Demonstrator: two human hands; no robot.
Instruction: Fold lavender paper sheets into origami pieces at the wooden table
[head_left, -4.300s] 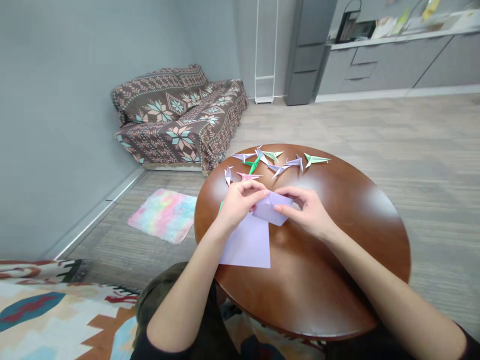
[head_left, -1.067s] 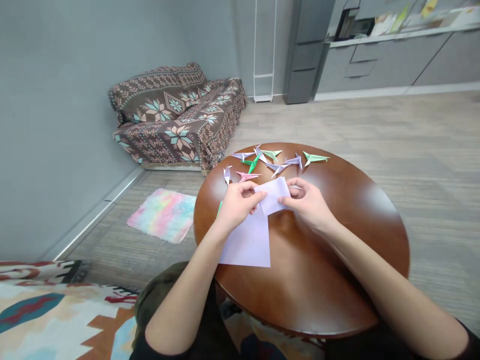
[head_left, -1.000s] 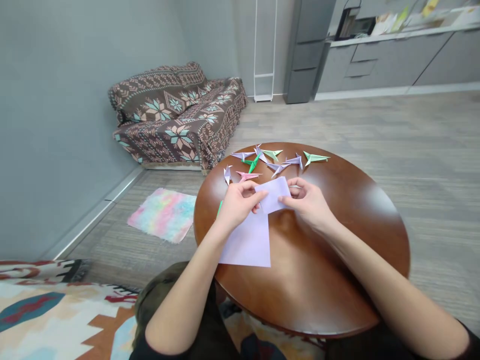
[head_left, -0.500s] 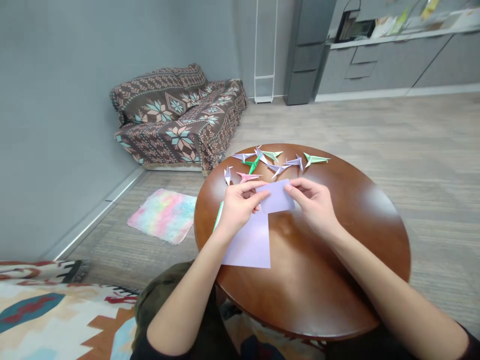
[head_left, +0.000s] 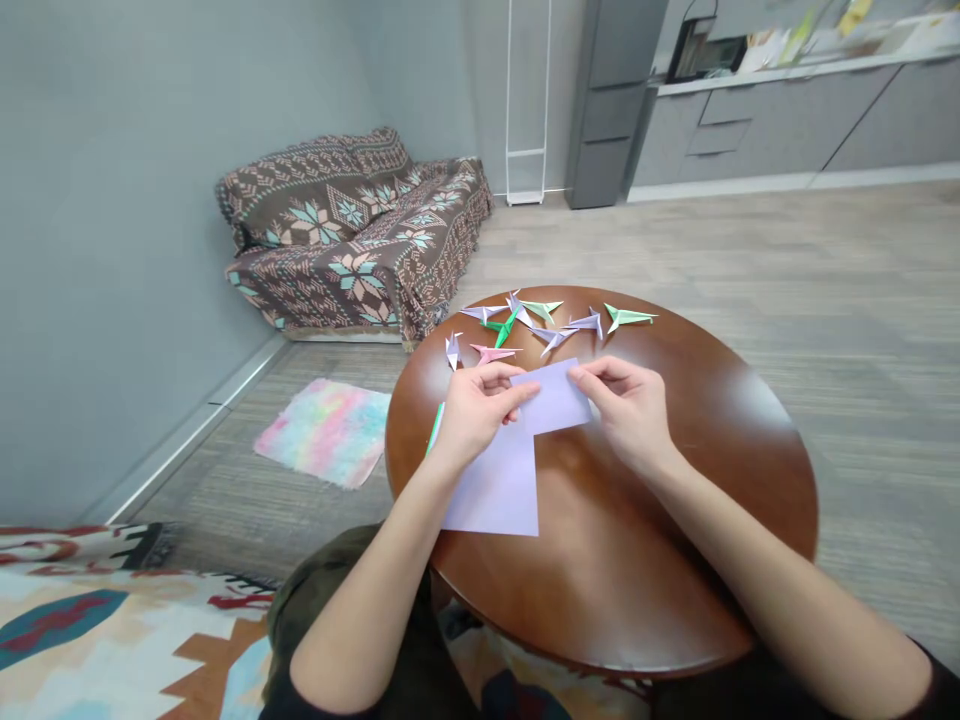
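Observation:
I hold a small folded lilac paper [head_left: 553, 398] just above a round brown table [head_left: 675, 520]. My left hand [head_left: 476, 408] pinches its left edge, fingers closed. My right hand [head_left: 628, 405] pinches its right edge, fingers closed too. Under my left hand lies a flat lilac sheet [head_left: 501, 485], with a green strip [head_left: 435, 425] showing at its left side. Several folded paper figures [head_left: 551, 320] in lilac, green and pink lie along the table's far edge.
A patterned sofa [head_left: 352, 235] stands against the grey wall at the left. A pastel rug [head_left: 326, 443] lies on the floor beside the table. Grey cabinets [head_left: 750, 130] line the back. A patterned carpet [head_left: 97, 630] is at the lower left.
The folded lilac paper has been turned and flattened between my hands. My right hand's fingers shifted up to its top right edge. My left hand stayed in place.

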